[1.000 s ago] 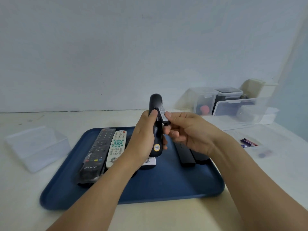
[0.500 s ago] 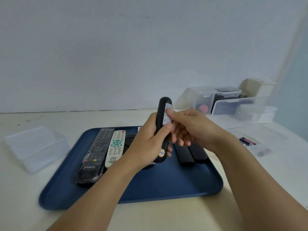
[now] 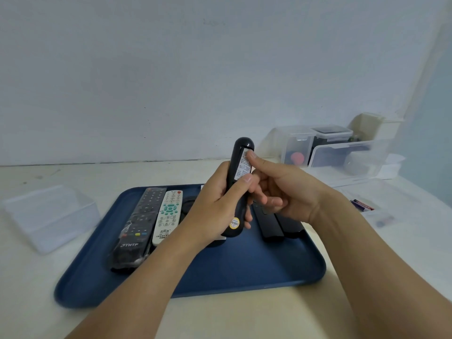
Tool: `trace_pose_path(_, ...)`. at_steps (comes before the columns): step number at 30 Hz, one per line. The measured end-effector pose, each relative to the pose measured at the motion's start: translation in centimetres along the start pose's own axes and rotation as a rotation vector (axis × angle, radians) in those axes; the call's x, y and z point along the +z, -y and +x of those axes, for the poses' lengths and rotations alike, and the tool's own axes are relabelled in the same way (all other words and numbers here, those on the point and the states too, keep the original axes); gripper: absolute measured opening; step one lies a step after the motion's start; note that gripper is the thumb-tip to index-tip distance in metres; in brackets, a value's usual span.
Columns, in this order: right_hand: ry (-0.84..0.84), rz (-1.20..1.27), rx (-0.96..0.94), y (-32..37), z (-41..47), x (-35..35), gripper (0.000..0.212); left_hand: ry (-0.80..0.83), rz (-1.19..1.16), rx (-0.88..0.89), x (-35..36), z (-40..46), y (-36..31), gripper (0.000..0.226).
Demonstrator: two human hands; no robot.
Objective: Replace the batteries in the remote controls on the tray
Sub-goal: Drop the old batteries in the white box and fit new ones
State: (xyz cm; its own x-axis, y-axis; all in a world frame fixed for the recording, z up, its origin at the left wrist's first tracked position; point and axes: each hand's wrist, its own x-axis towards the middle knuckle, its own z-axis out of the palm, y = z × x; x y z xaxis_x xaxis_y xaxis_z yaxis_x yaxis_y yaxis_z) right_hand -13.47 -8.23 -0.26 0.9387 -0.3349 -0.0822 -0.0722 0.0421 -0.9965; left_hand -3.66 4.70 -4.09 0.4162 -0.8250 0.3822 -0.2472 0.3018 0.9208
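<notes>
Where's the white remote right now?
The white remote lies on the blue tray, left of centre, between the wrapped black remote and the left hand.

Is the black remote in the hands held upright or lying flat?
Upright: the left hand holds the black remote nearly vertical above the tray.

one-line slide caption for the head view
Left hand holds black remote upright over blue tray; right thumb presses its back label.
</notes>
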Motion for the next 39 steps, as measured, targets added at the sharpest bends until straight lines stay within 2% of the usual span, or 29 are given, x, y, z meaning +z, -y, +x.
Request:
trace_pose_path(4,-0.031,0.068,0.006,0.1,0.0,0.0,0.048,0.003,-0.062,-0.011,0.0,0.0,0.0,0.023)
trace_pose_path(10,-0.187,0.026,-0.094,0.0,0.4,-0.8,0.039,0.04,-0.116,-0.074,0.2,0.0,-0.3,0.012)
trace_pose_path(16,-0.142,0.072,-0.216,-0.3,0.7,-0.5,0.015,0.04,-0.109,-0.105,0.3,-0.2,-0.2,0.015)
trace_pose_path(21,-0.21,0.025,-0.342,-0.1,0.4,-0.1,0.013,0.032,-0.144,-0.133,0.1,0.0,-0.6,0.017)
trace_pose_path(24,-0.268,-0.045,-0.455,0.1,0.2,0.5,0.009,-0.072,0.058,-0.063,-0.2,0.4,-0.2,0.015)
trace_pose_path(27,-0.358,-0.136,-0.626,0.3,0.1,0.5,0.018,-0.377,0.297,0.051,-1.5,1.0,0.3,0.018)
trace_pose_path(29,-0.418,-0.32,-0.655,0.1,0.2,0.3,0.024,-0.576,0.491,0.079,-3.2,1.3,0.2,0.024)
trace_pose_path(30,-0.432,-0.446,-0.647,-0.2,0.3,0.2,0.025,-0.607,0.608,0.046,-4.0,1.3,0.3,0.025)
trace_pose_path(33,-0.406,-0.778,-0.59,-1.4,1.0,0.0,0.025,-0.471,0.849,-0.116,-5.5,1.1,1.1,0.024)
trace_pose_path(36,-0.265,-0.898,-0.51,-1.8,1.2,-0.1,0.024,-0.316,0.959,-0.214,-5.9,1.0,1.7,0.033)
trace_pose_path(39,-0.1,-1.069,-0.399,-1.7,0.9,0.0,0.038,-0.192,1.026,-0.281,-6.1,0.9,1.8,0.037)
